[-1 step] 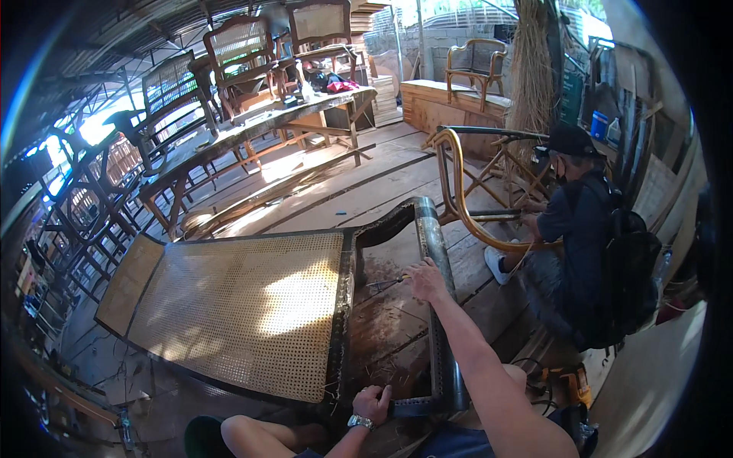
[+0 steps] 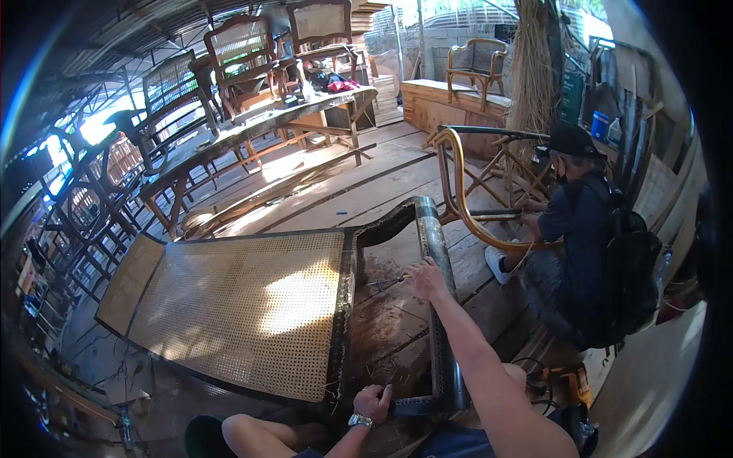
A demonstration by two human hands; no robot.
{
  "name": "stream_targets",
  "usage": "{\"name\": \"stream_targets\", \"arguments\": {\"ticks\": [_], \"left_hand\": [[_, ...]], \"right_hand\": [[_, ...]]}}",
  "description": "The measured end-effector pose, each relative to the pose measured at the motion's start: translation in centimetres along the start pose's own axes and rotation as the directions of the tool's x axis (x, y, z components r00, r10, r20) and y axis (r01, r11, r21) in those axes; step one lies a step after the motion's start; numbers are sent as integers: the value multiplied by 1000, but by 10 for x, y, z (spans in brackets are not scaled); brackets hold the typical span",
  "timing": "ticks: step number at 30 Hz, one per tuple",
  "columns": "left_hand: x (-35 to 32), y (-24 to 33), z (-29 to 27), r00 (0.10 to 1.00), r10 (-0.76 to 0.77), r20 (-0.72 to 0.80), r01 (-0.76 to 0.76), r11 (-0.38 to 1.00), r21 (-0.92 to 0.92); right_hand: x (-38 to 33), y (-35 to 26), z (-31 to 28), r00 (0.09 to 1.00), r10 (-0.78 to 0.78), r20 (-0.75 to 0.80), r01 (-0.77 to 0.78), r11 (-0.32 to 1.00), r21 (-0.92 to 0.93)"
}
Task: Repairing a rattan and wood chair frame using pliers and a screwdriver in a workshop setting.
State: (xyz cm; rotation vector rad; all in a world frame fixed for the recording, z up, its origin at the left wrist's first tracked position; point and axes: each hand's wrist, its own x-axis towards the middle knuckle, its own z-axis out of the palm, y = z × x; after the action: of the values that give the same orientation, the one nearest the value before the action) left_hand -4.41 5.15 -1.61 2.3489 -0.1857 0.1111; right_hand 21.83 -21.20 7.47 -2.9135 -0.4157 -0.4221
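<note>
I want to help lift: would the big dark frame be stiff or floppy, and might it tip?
The frame looks thick and solid, so it's probably stiff and maybe heavy. Its woven panel looks thin and full of tiny holes, so that might bend a little. The frame lies low and wide, so it seems unlikely to tip.

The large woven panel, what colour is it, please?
The woven panel is tan, best seen in the head view.

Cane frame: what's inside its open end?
Floor with scattered debris, and a tool at the right hand. What lies directly beneath that hand is covered.
</note>
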Motion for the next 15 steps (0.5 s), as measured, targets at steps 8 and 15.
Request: {"name": "stream_targets", "arguments": {"ticks": [8, 15], "left_hand": [[3, -10, 7, 1000, 7, 15, -7, 1000, 5], [3, -12, 5, 1000, 11, 29, -12, 999, 33]], "right_hand": [[-18, -13, -5, 999, 15, 34, -14, 999, -34], [-25, -19, 1, 998, 9, 55, -8, 1000, -16]]}}
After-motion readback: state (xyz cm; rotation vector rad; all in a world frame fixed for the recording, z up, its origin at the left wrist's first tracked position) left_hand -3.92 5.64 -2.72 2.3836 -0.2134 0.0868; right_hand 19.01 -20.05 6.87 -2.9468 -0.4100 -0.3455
